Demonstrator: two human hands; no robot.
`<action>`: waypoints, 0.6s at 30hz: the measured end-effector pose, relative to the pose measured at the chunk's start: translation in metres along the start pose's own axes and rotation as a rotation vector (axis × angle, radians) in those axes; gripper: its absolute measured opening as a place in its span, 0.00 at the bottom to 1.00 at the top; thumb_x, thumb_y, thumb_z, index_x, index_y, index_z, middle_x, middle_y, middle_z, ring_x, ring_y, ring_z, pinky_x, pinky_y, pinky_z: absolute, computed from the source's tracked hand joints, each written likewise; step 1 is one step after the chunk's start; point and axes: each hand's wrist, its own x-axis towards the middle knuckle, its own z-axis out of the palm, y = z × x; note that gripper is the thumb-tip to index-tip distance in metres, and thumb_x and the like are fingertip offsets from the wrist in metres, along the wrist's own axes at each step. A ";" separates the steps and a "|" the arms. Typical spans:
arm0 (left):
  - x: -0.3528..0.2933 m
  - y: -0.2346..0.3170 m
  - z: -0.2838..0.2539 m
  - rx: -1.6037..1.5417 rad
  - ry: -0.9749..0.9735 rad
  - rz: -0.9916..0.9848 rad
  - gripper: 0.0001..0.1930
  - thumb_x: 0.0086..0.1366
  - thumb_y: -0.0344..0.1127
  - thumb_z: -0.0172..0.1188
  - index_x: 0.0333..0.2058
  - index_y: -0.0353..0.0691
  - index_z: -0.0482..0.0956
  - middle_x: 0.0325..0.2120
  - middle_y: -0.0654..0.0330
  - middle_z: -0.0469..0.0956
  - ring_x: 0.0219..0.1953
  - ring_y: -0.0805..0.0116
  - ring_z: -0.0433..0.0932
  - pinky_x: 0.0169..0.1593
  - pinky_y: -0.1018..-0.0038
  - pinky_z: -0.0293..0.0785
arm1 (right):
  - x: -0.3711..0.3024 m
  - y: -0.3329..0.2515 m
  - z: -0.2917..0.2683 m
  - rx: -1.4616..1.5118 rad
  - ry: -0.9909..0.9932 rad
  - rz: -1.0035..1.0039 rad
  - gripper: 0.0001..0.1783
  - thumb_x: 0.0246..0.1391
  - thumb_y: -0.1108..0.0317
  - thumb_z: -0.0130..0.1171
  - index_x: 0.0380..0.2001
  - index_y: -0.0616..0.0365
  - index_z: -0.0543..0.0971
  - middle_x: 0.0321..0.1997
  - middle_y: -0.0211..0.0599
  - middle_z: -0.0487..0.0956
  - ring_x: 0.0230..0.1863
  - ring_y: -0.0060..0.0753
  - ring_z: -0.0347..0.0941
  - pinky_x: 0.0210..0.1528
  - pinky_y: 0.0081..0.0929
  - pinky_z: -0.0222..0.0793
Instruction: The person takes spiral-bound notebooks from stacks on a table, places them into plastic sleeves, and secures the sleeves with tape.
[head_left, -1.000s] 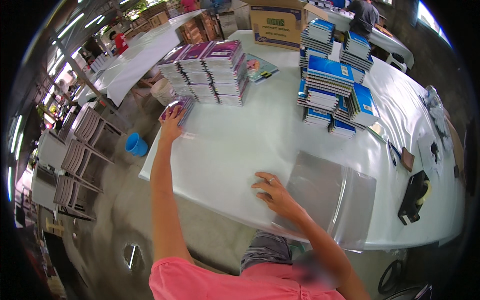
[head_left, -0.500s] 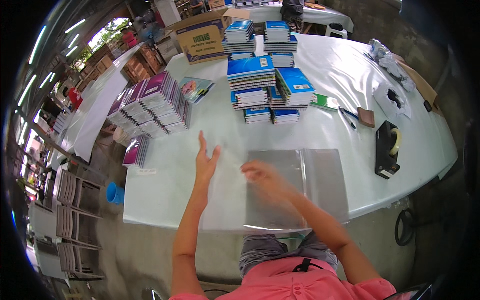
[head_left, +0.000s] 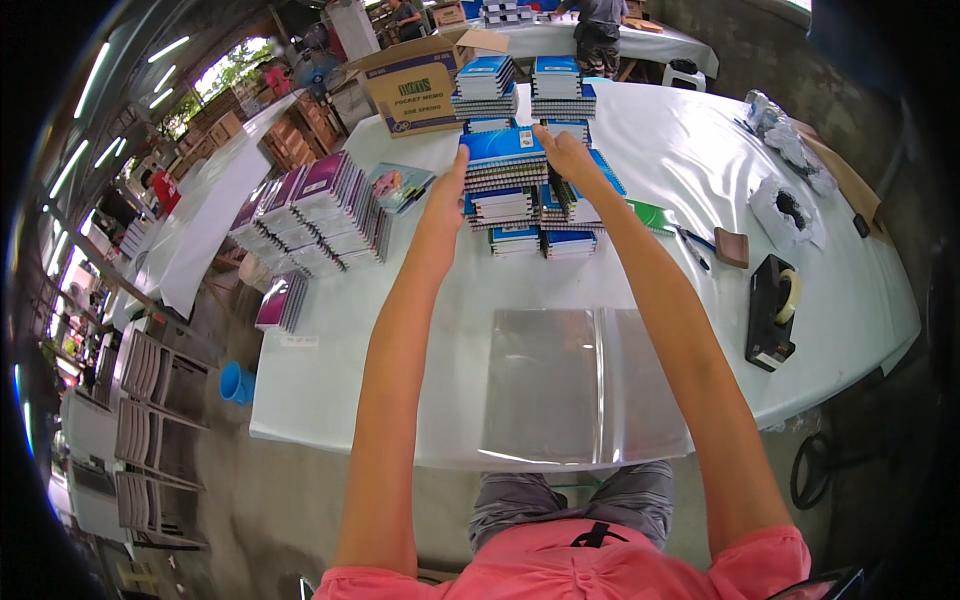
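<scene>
Both my arms stretch out across the table to a stack of blue-covered spiral notebooks (head_left: 500, 144). My left hand (head_left: 450, 190) presses against the stack's left side, thumb near the top edge. On its right side my right hand (head_left: 570, 160) grips the corner, with part of its fingers hidden behind the notebooks. This upper stack rests on smaller piles of blue notebooks (head_left: 505, 206). Clear plastic sleeves (head_left: 540, 385) lie flat at the table's front edge, partly below my right forearm.
Purple spiral notebooks (head_left: 325, 210) stand in stacks on the left, with a smaller purple pile (head_left: 282, 302) nearer. A black tape dispenser (head_left: 770, 315), pens (head_left: 693, 250) and a brown block (head_left: 731, 247) lie right. A cardboard box (head_left: 410, 95) stands behind; a blue bucket (head_left: 236, 383) is on the floor.
Both hands have moved forward, from above the near table and the plastic sleeves to the two sides of the blue notebook stack, and have taken hold there.
</scene>
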 end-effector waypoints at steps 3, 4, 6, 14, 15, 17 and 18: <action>0.001 0.010 -0.020 0.211 0.005 0.004 0.48 0.49 0.70 0.63 0.58 0.38 0.67 0.59 0.50 0.66 0.64 0.46 0.57 0.62 0.42 0.48 | 0.011 -0.024 0.018 0.015 -0.280 0.117 0.48 0.56 0.28 0.41 0.41 0.75 0.76 0.41 0.58 0.79 0.41 0.50 0.79 0.37 0.41 0.76; -0.002 0.009 -0.027 0.216 0.025 -0.009 0.48 0.49 0.70 0.63 0.58 0.38 0.67 0.59 0.50 0.66 0.64 0.46 0.57 0.62 0.42 0.48 | 0.009 -0.031 0.025 0.044 -0.410 0.152 0.50 0.55 0.27 0.39 0.41 0.75 0.76 0.42 0.57 0.79 0.41 0.51 0.79 0.33 0.43 0.77; -0.004 0.007 -0.029 0.083 -0.042 -0.043 0.45 0.51 0.66 0.64 0.59 0.39 0.66 0.59 0.51 0.67 0.64 0.49 0.57 0.63 0.43 0.48 | 0.005 -0.034 0.034 0.032 -0.420 0.177 0.49 0.52 0.25 0.43 0.44 0.71 0.76 0.35 0.48 0.78 0.33 0.40 0.77 0.28 0.34 0.77; 0.000 0.014 -0.041 0.025 -0.053 -0.040 0.41 0.51 0.58 0.65 0.59 0.41 0.66 0.61 0.51 0.64 0.65 0.51 0.54 0.67 0.46 0.31 | -0.001 -0.046 0.038 0.480 -0.248 0.270 0.39 0.43 0.45 0.70 0.41 0.75 0.74 0.36 0.48 0.78 0.31 0.34 0.76 0.25 0.34 0.73; -0.001 0.017 -0.036 0.034 -0.062 -0.063 0.44 0.50 0.58 0.66 0.61 0.40 0.63 0.64 0.48 0.59 0.68 0.47 0.48 0.67 0.45 0.27 | -0.002 -0.044 0.033 0.648 -0.170 0.259 0.40 0.40 0.50 0.74 0.39 0.83 0.73 0.34 0.53 0.77 0.29 0.37 0.76 0.23 0.36 0.73; -0.009 0.025 -0.031 0.033 -0.106 -0.028 0.47 0.49 0.57 0.67 0.63 0.39 0.60 0.66 0.48 0.56 0.69 0.47 0.46 0.67 0.47 0.29 | 0.000 -0.045 0.021 0.620 -0.120 0.191 0.42 0.38 0.50 0.75 0.39 0.84 0.71 0.35 0.53 0.77 0.31 0.37 0.77 0.25 0.35 0.74; -0.013 0.028 -0.024 0.035 -0.155 0.003 0.51 0.48 0.56 0.69 0.65 0.38 0.56 0.67 0.48 0.53 0.70 0.47 0.44 0.68 0.48 0.31 | 0.003 -0.040 0.011 0.593 -0.065 0.128 0.44 0.36 0.51 0.76 0.39 0.85 0.70 0.35 0.53 0.76 0.33 0.37 0.77 0.27 0.34 0.75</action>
